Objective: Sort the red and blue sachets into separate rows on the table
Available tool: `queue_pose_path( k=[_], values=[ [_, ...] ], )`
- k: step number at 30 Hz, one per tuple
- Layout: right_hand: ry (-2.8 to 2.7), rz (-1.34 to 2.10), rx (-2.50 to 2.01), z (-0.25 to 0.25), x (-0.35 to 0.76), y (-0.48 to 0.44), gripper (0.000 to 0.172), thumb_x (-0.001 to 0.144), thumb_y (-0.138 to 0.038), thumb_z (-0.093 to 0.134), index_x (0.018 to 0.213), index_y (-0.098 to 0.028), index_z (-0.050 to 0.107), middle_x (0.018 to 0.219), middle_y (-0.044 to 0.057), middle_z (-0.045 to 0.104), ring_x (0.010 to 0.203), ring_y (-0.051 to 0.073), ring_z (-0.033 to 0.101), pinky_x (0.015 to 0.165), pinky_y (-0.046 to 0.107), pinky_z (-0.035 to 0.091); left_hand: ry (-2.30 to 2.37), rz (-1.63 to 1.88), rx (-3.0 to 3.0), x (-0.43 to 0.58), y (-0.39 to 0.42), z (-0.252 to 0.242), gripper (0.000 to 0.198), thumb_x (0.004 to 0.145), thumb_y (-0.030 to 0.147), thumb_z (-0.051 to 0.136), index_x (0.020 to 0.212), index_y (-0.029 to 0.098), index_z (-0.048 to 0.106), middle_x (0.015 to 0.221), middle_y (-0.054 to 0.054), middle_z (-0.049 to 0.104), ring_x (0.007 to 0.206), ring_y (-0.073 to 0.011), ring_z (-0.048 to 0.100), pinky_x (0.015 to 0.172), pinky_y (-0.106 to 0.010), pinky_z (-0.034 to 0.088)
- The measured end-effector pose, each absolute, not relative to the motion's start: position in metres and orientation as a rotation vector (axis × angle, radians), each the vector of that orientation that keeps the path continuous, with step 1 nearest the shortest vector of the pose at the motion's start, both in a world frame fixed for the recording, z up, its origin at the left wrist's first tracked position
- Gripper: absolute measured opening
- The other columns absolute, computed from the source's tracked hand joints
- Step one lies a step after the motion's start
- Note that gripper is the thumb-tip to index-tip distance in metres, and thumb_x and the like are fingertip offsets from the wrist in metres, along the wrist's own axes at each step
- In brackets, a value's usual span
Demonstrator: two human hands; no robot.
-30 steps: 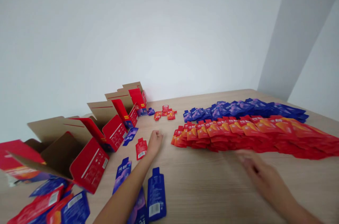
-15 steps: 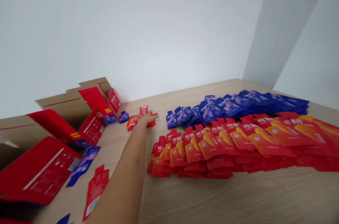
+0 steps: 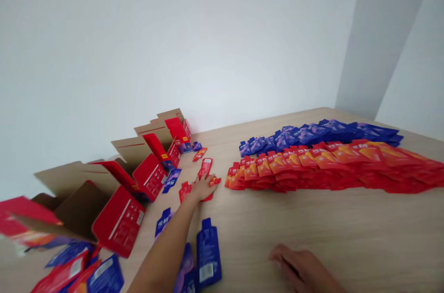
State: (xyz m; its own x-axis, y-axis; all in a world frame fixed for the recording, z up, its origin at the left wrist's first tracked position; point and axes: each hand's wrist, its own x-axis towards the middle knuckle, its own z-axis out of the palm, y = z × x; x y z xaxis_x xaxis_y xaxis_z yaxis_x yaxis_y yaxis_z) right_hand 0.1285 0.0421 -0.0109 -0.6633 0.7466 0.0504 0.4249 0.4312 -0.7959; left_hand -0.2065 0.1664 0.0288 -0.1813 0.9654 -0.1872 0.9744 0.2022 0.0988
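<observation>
My left hand [image 3: 202, 188] reaches out over the table, its fingers closed over red pouches [image 3: 206, 165] that stick out beyond and beside it. Left of its wrist, another red pouch [image 3: 185, 191] lies on the wood. Close to my left forearm are two blue pouches, one showing its barcode side [image 3: 208, 256] and one partly covered by the arm [image 3: 187, 270]. My right hand [image 3: 300, 267], a little blurred, is low at the front with its fingers curled together. Nothing shows in it, and it touches no pouch.
Open red cartons [image 3: 120, 219] stand in a row along the left, flaps up. Mixed pouches [image 3: 104, 274] lie before the nearest one. Overlapping red pouches [image 3: 312, 163] form a long pile at right, with a blue pile [image 3: 319, 133] behind it. A white wall rises behind the table.
My left hand has come nearer along the carton row, red pouches moving with it. An orange-red pouch stays behind beside the far blue one. My right hand has entered view, which has shifted left.
</observation>
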Motion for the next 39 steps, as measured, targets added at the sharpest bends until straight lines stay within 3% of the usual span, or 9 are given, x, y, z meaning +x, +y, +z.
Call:
queue_pose_path(
  k=[4, 8, 12, 15, 19, 24, 29, 33, 39],
  values=[
    [-2.347, 0.945, -0.999, -0.003, 0.129, 0.04, 0.03, 0.087, -0.021, 0.031, 0.097, -0.018, 0.059, 0.073, 0.004, 0.065, 0.068, 0.016, 0.061, 0.067, 0.026, 0.046, 2.06, -0.016, 2.073, -0.183, 0.063, 0.032, 0.058, 0.077, 0.047, 0.048, 0.132, 0.031, 0.042, 0.144, -0.005, 0.035, 0.132, -0.034, 0.024, 0.102, -0.054, 0.025],
    [-2.423, 0.646, -0.873, 0.008, 0.129, 0.038, 0.034, 0.081, -0.012, 0.035, 0.106, -0.014, 0.058, 0.104, 0.013, 0.062, 0.098, 0.021, 0.056, 0.087, 0.034, 0.043, 1.762, 0.041, 2.298, -0.144, -0.016, 0.038, 0.059, 0.071, 0.032, 0.057, 0.128, 0.034, 0.045, 0.14, 0.0, 0.04, 0.133, -0.0308, 0.023, 0.107, -0.052, 0.017],
    [-2.596, 0.333, -0.673, 0.023, 0.122, 0.03, 0.057, 0.068, -0.008, 0.046, 0.125, -0.009, 0.049, 0.132, 0.016, 0.045, 0.123, 0.028, 0.037, 0.103, 0.04, 0.03, 1.387, -0.018, 2.464, -0.116, -0.06, 0.052, 0.065, 0.068, 0.025, 0.058, 0.13, 0.036, 0.042, 0.14, 0.003, 0.041, 0.134, -0.0296, 0.023, 0.109, -0.052, 0.006],
    [-2.71, 0.266, -0.661, 0.022, 0.12, 0.02, 0.053, 0.074, -0.015, 0.048, 0.127, -0.011, 0.048, 0.128, 0.015, 0.05, 0.118, 0.029, 0.043, 0.1, 0.043, 0.032, 1.334, -0.034, 2.587, -0.12, -0.068, 0.057, 0.06, 0.074, 0.024, 0.053, 0.132, 0.036, 0.04, 0.142, 0.001, 0.037, 0.136, -0.0285, 0.018, 0.109, -0.054, 0.002],
    [-2.677, 0.139, -0.841, 0.006, 0.133, 0.01, 0.036, 0.084, -0.019, 0.043, 0.118, -0.014, 0.054, 0.121, 0.016, 0.056, 0.11, 0.028, 0.051, 0.091, 0.045, 0.039, 1.767, 0.091, 2.535, -0.14, -0.062, 0.056, 0.05, 0.083, 0.027, 0.046, 0.132, 0.032, 0.04, 0.144, -0.004, 0.034, 0.136, -0.029, 0.016, 0.108, -0.057, 0.007],
    [-2.511, 0.257, -1.146, 0.0, 0.174, 0.012, 0.026, 0.09, -0.024, 0.037, 0.102, -0.015, 0.059, 0.097, 0.012, 0.066, 0.089, 0.024, 0.061, 0.078, 0.037, 0.045, 1.795, 0.76, 2.113, -0.098, -0.05, 0.042, 0.053, 0.083, 0.035, 0.046, 0.133, 0.02, 0.035, 0.139, -0.013, 0.039, 0.129, -0.0244, 0.033, 0.108, -0.046, 0.023],
    [-1.92, 0.771, -1.422, 0.006, 0.192, 0.021, 0.041, 0.093, -0.04, 0.021, 0.071, -0.02, 0.049, 0.065, 0.005, 0.061, 0.061, 0.018, 0.059, 0.058, 0.029, 0.044, 1.48, 1.074, 1.099, 0.003, -0.023, 0.011, 0.061, 0.066, 0.063, 0.054, 0.103, 0.014, 0.048, 0.094, -0.014, 0.062, 0.08, -0.0218, 0.063, 0.069, -0.035, 0.051],
    [-1.72, 0.927, -1.327, 0.01, 0.183, 0.02, 0.043, 0.089, -0.052, 0.024, 0.066, -0.021, 0.043, 0.063, 0.003, 0.057, 0.059, 0.017, 0.055, 0.057, 0.028, 0.043, 1.116, 0.88, 0.743, 0.06, -0.012, 0.001, 0.068, 0.056, 0.076, 0.052, 0.082, 0.013, 0.053, 0.059, -0.006, 0.061, 0.045, -0.0157, 0.057, 0.044, -0.027, 0.044],
    [-1.787, 1.134, -1.14, 0.012, 0.18, 0.01, 0.035, 0.089, -0.049, 0.03, 0.077, -0.02, 0.045, 0.074, 0.003, 0.059, 0.069, 0.016, 0.057, 0.063, 0.026, 0.044, 1.112, 0.955, 0.801, 0.061, -0.015, 0.005, 0.055, 0.054, 0.067, 0.063, 0.069, 0.014, 0.054, 0.041, 0.002, 0.051, 0.031, -0.0081, 0.041, 0.032, -0.019, 0.028]
  ],
)
